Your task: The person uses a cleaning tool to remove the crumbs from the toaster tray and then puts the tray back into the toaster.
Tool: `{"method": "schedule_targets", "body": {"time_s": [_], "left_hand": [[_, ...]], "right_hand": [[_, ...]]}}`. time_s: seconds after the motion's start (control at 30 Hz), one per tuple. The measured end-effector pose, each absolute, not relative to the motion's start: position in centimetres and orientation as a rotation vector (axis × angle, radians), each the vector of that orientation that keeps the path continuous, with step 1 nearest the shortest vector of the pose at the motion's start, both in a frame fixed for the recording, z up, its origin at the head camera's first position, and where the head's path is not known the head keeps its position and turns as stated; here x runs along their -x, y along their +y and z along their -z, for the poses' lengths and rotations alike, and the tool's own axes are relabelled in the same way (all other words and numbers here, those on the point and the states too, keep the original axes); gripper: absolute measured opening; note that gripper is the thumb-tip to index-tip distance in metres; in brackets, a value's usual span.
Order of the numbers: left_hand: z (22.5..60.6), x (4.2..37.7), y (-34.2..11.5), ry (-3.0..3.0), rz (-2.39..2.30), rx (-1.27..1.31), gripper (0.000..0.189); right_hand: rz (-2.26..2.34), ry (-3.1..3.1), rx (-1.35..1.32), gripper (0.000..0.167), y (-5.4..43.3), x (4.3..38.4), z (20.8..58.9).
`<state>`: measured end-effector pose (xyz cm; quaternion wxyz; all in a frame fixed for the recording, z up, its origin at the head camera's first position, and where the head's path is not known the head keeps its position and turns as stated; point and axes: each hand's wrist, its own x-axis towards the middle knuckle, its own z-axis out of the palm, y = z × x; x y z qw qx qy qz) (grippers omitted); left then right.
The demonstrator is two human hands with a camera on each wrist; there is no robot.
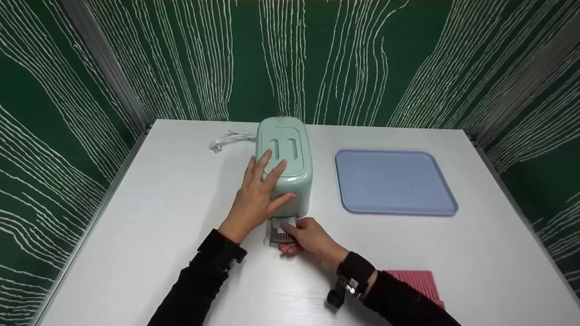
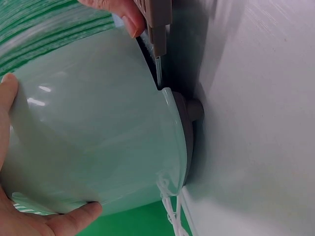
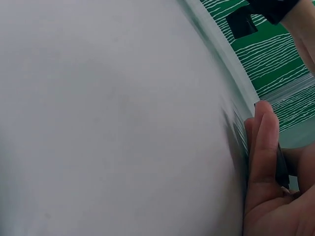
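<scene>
A mint-green toaster with a two-slot-shaped lid on top stands on the white table. My left hand rests on its top and near end, fingers spread; in the left wrist view, fingertips touch the glossy shell. Out of the toaster's near end, low down, sticks a grey crumb tray with a ridged edge. My right hand pinches this tray, thumb above and fingers beneath. The left wrist view shows the crumb tray partly inside the toaster's base. In the right wrist view, my right hand lies close to the tabletop.
A blue tray lies to the right of the toaster. Part of a pink ribbed item shows beside the right forearm. A white cord with a plug lies left of the toaster. Green, white-streaked panels enclose the table.
</scene>
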<state>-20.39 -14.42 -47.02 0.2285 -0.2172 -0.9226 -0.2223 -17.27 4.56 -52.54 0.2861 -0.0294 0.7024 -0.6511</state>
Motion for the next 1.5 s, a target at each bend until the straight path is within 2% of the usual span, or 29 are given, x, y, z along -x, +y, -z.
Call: {"method": "schedule_targets", "body": {"time_s": [0.6,0.87,1.5], "left_hand": [[47.0,20.4,-14.3,-2.547,0.642,0.591,0.075],[47.1,20.4,-14.3,-2.518,0.649,0.606,0.076],[47.1,20.4,-14.2,-2.515,0.64,0.596,0.076]], "right_hand": [[1.744,1.811,0.12,0.039,5.1,16.2,52.8],[1.765,1.782,0.095,0.033,5.2,15.6,52.8],[1.739,1.789,0.105,0.035,5.5,14.3,52.8]]}}
